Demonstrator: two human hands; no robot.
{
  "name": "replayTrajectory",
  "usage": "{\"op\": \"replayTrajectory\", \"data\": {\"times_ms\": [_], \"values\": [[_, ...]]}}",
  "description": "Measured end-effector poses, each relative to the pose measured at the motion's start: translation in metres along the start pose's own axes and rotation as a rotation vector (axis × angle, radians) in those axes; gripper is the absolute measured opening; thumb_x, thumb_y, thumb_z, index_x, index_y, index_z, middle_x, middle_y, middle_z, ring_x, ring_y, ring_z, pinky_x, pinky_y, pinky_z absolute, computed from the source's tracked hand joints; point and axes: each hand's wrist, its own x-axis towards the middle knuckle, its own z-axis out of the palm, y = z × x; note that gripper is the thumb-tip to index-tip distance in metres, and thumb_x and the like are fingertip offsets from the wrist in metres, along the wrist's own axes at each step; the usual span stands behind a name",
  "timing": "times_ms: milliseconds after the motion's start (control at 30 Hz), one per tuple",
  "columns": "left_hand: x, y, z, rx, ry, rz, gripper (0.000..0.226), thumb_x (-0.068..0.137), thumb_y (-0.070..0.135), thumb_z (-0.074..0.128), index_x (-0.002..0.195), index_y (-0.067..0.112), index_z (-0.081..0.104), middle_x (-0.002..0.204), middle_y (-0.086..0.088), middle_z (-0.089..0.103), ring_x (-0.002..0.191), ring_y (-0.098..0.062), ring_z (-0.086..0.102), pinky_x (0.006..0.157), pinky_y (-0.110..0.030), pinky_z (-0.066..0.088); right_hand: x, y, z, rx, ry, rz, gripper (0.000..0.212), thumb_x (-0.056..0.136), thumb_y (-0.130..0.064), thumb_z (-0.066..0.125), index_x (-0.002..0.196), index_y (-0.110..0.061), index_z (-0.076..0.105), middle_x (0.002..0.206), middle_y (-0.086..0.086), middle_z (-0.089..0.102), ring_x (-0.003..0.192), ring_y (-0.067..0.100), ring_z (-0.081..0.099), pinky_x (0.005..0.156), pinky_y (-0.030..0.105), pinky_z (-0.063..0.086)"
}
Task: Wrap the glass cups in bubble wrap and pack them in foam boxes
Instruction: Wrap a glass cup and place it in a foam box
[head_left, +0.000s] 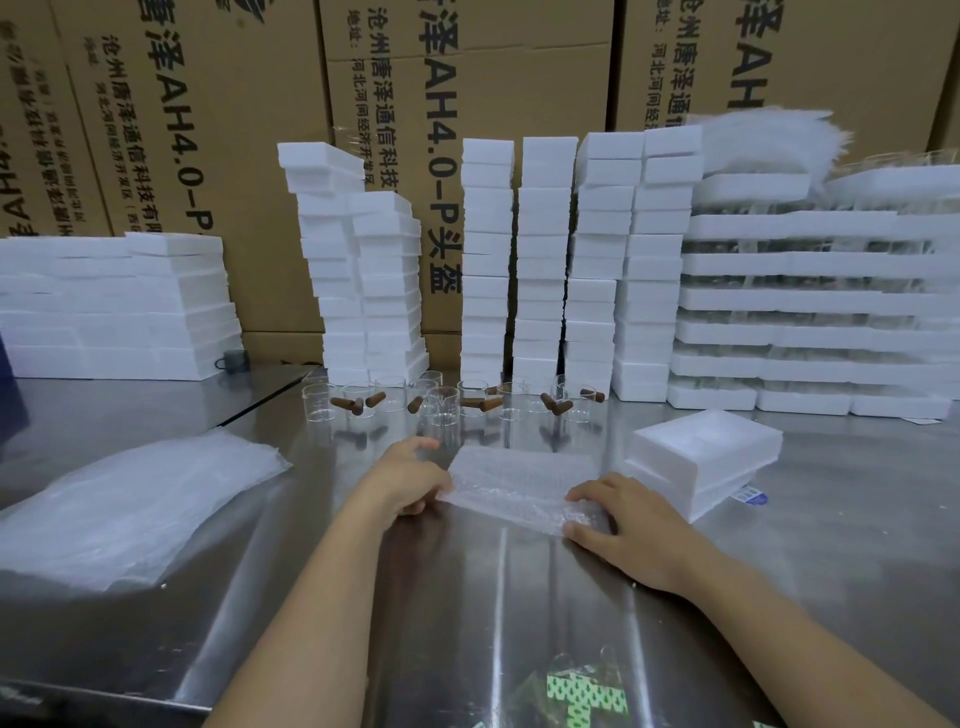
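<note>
Forearms reach in from the bottom edge across a shiny steel table (363, 597), both bare, angled inward toward one bubble wrap sheet (514, 480) lying flat between the hands. The left hand (410, 480) sits at the sheet's left edge, wrist low. Its thumb is tucked at the near corner and its fingers are curled against the plastic, pinching that edge, while the forefinger lifts clear. The right hand (631, 525) lies palm down on the near right corner, where the wrap bunches thicker. Thumb and curled fingers close on that bunched part. Whether a cup is already inside the bunch I cannot tell; the plastic is too cloudy.

Beyond the sheet, a loose row of glass cups (441, 405) stands on the table, some upright, clear enough that their outlines almost vanish. Their short brown handles (374, 399) show best. Just right of the right hand, two foam boxes (701, 457) rest one on the other. A label under them is partly covered.

To the left lies a slumped pile of bubble wrap bags (130, 504). Tall foam stacks (540, 260) line the back, in front of printed cardboard cartons (234, 130) cut off at the top. Something green and patterned at the bottom edge is too blurred to name.
</note>
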Motion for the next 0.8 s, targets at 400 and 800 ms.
{"op": "replayTrajectory", "data": {"times_ms": [400, 800], "values": [[0.000, -0.005, 0.015, 0.669, -0.206, 0.318, 0.059, 0.105, 0.026, 0.060, 0.161, 0.036, 0.045, 0.172, 0.003, 0.035, 0.157, -0.022, 0.034, 0.128, -0.039, 0.030, 0.001, 0.004, -0.002, 0.047, -0.005, 0.022, 0.038, 0.092, -0.032, 0.056, 0.126, -0.048, 0.057, 0.127, -0.013, 0.054, 0.122, 0.010, 0.048, 0.106, 0.034, 0.040], [0.027, -0.008, 0.027, 0.305, 0.132, 0.358, 0.022, 0.102, 0.035, 0.065, 0.122, 0.038, 0.073, 0.133, 0.009, 0.069, 0.123, -0.014, 0.064, 0.105, -0.038, 0.052, 0.000, 0.009, 0.003, 0.096, 0.082, -0.016, 0.028, 0.097, -0.056, 0.059, 0.124, -0.048, 0.058, 0.122, -0.021, 0.056, 0.116, 0.001, 0.052, 0.102, 0.028, 0.043]]}}
